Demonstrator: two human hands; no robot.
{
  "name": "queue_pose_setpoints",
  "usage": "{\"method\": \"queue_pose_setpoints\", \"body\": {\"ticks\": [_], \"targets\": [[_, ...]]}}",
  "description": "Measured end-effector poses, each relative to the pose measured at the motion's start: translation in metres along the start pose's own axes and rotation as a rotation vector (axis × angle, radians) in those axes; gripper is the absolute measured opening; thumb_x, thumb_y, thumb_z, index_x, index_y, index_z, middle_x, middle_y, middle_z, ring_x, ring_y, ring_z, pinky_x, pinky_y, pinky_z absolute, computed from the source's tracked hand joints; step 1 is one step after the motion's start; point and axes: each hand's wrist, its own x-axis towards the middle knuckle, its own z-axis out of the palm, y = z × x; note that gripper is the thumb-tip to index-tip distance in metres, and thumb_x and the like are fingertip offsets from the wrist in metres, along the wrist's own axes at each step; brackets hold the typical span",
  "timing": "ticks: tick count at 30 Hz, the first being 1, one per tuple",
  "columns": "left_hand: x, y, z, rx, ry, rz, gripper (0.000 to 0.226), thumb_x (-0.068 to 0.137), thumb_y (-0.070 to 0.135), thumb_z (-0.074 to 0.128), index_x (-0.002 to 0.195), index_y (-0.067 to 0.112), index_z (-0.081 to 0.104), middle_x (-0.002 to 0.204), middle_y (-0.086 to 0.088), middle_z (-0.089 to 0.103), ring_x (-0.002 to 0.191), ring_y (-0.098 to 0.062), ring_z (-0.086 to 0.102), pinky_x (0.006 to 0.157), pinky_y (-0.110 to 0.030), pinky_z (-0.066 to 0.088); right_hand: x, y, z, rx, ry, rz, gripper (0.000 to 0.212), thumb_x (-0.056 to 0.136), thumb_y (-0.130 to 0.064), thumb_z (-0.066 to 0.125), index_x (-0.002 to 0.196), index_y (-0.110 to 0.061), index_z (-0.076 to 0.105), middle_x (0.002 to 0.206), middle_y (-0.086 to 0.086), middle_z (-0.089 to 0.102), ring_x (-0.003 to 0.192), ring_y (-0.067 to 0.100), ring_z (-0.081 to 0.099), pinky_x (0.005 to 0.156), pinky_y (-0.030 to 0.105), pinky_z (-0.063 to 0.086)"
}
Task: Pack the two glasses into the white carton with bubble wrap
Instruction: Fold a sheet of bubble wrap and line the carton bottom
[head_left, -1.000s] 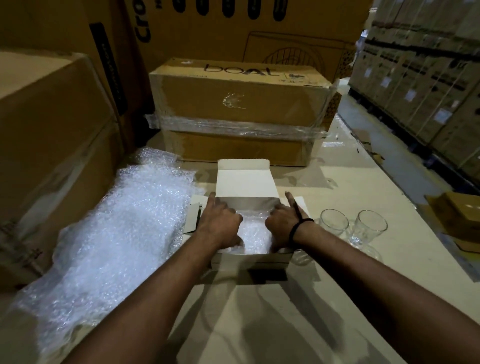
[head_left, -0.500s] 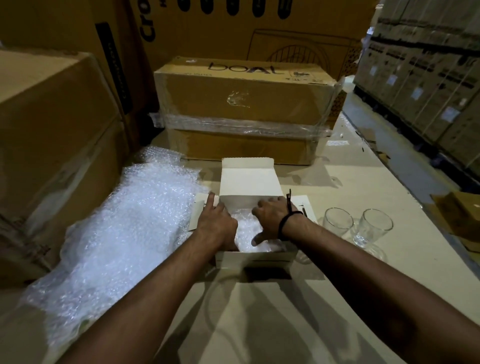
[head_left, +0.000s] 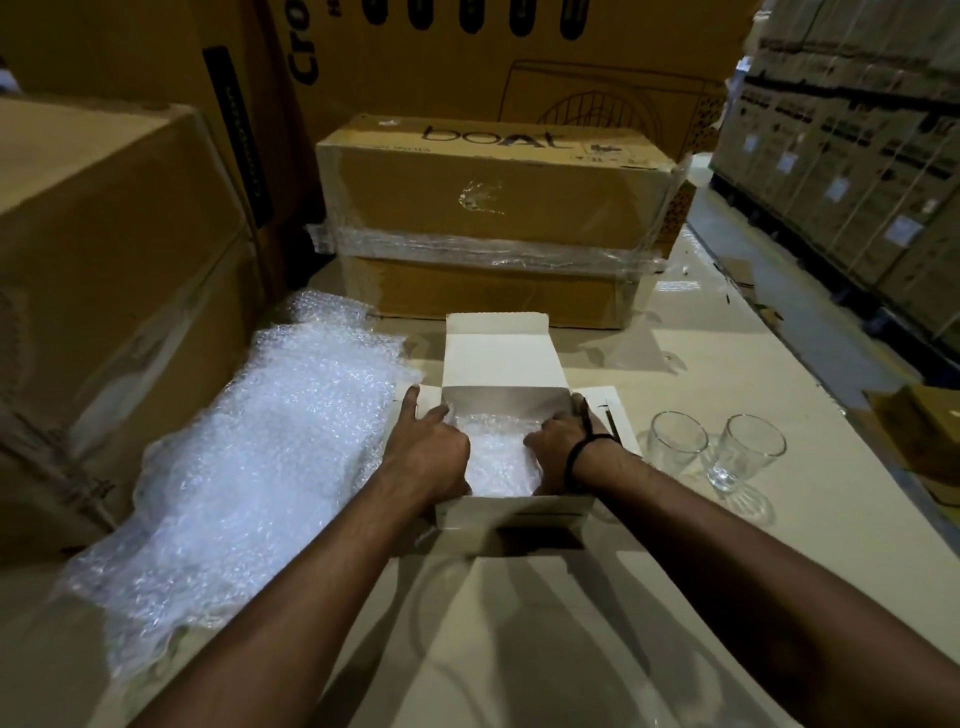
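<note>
The white carton (head_left: 514, 512) stands open in front of me, its lid flap folded back. A piece of bubble wrap (head_left: 501, 457) lies inside it. My left hand (head_left: 428, 452) reaches in at the carton's left side, fingers down on the wrap, thumb out on the left flap. My right hand (head_left: 558, 449), with a black band at the wrist, reaches in at the right side, fingers pressing the wrap down. Two clear glasses stand upright to the right of the carton, the nearer-left glass (head_left: 675, 444) and the right glass (head_left: 745, 457), untouched.
A large sheet of bubble wrap (head_left: 249, 467) lies spread to the left of the carton. Brown cartons are stacked on the left (head_left: 114, 270) and behind (head_left: 493, 218). A small brown box (head_left: 924, 441) sits at the right edge. An aisle with stacked boxes runs along the right.
My right hand has moved back from the middle of the carton to its right side. My left hand has stayed at the left side, still on the wrap.
</note>
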Motion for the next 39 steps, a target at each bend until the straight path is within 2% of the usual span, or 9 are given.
{"method": "queue_pose_setpoints", "body": {"ticks": [6,11,14,20,24,28,31,34,39], "targets": [[-0.001,-0.002,-0.001,-0.042,0.023,-0.022,0.046,0.089,0.061,0.053,0.107,0.023,0.072,0.150,-0.005,0.043,0.146,-0.020,0.023,0.115,-0.059,-0.009,-0.004,-0.002,-0.008,0.065,-0.076,0.013,0.067,0.077,-0.067,0.055,0.131,-0.027,0.052,0.140,0.004,0.050,0.138,0.028,0.032,0.111,0.060,-0.008],[-0.040,-0.005,0.043,-0.361,0.795,-0.082,0.033,0.090,0.042,0.053,0.085,0.022,0.079,0.114,0.003,0.071,0.116,-0.022,0.059,0.108,-0.048,0.027,-0.054,0.002,-0.008,0.411,0.306,0.060,0.057,0.090,-0.064,0.039,0.138,-0.033,0.044,0.146,-0.003,0.043,0.137,0.016,0.034,0.116,0.050,0.006],[-0.056,0.001,0.073,-0.444,0.996,-0.123,0.024,0.088,0.030,0.060,0.092,0.013,0.076,0.112,-0.004,0.071,0.112,-0.026,0.061,0.100,-0.045,0.038,-0.079,-0.030,0.011,0.488,0.356,0.083,0.073,0.085,-0.067,0.005,0.143,-0.035,0.035,0.154,-0.005,0.031,0.143,0.017,0.022,0.116,0.049,0.002],[-0.058,0.004,0.089,-0.592,0.845,-0.096,0.038,0.093,0.031,0.048,0.105,0.006,0.075,0.112,-0.008,0.072,0.111,-0.028,0.065,0.095,-0.034,0.050,-0.070,-0.061,0.042,0.517,0.417,0.171,0.052,0.091,-0.049,0.025,0.129,-0.033,0.057,0.132,0.000,0.059,0.125,0.028,0.053,0.108,0.052,0.023],[-0.071,-0.005,0.087,-0.656,0.841,-0.090,0.035,0.091,0.028,0.053,0.114,0.008,0.071,0.126,-0.009,0.066,0.123,-0.028,0.056,0.101,-0.038,0.047,-0.072,-0.061,0.044,0.492,0.410,0.166,0.063,0.091,-0.055,0.012,0.143,-0.033,0.038,0.149,-0.001,0.041,0.139,0.027,0.033,0.114,0.053,0.011],[-0.098,-0.028,0.104,-0.716,0.905,-0.449,0.042,0.087,0.016,0.068,0.127,0.009,0.062,0.133,-0.015,0.058,0.123,-0.034,0.050,0.100,-0.046,0.043,-0.088,-0.081,0.040,0.538,0.677,0.083,0.054,0.092,-0.046,0.034,0.133,-0.016,0.053,0.141,0.007,0.051,0.130,0.029,0.046,0.108,0.046,0.024],[-0.112,-0.048,0.110,-0.682,0.678,-0.705,0.049,0.083,0.031,0.075,0.127,0.012,0.062,0.131,-0.012,0.058,0.120,-0.036,0.049,0.095,-0.048,0.039,-0.101,-0.121,0.051,0.621,0.894,-0.070,0.039,0.087,-0.035,0.050,0.115,-0.012,0.064,0.122,0.010,0.063,0.107,0.029,0.059,0.091,0.039,0.043],[-0.115,-0.063,0.110,-0.641,0.387,-0.746,0.037,0.085,0.042,0.070,0.116,0.022,0.070,0.125,-0.003,0.064,0.118,-0.031,0.052,0.095,-0.042,0.033,-0.100,-0.151,0.065,0.656,0.702,-0.070,0.045,0.083,-0.041,0.052,0.119,-0.016,0.061,0.123,0.008,0.062,0.108,0.027,0.060,0.091,0.035,0.047],[-0.117,-0.076,0.096,-0.716,0.480,-0.762,0.027,0.098,0.033,0.054,0.096,0.017,0.076,0.097,-0.011,0.074,0.099,-0.035,0.062,0.089,-0.039,0.036,-0.088,-0.153,0.072,0.616,0.509,-0.010,0.060,0.085,-0.053,0.041,0.125,-0.014,0.060,0.127,0.008,0.062,0.116,0.028,0.058,0.099,0.040,0.044]]}}
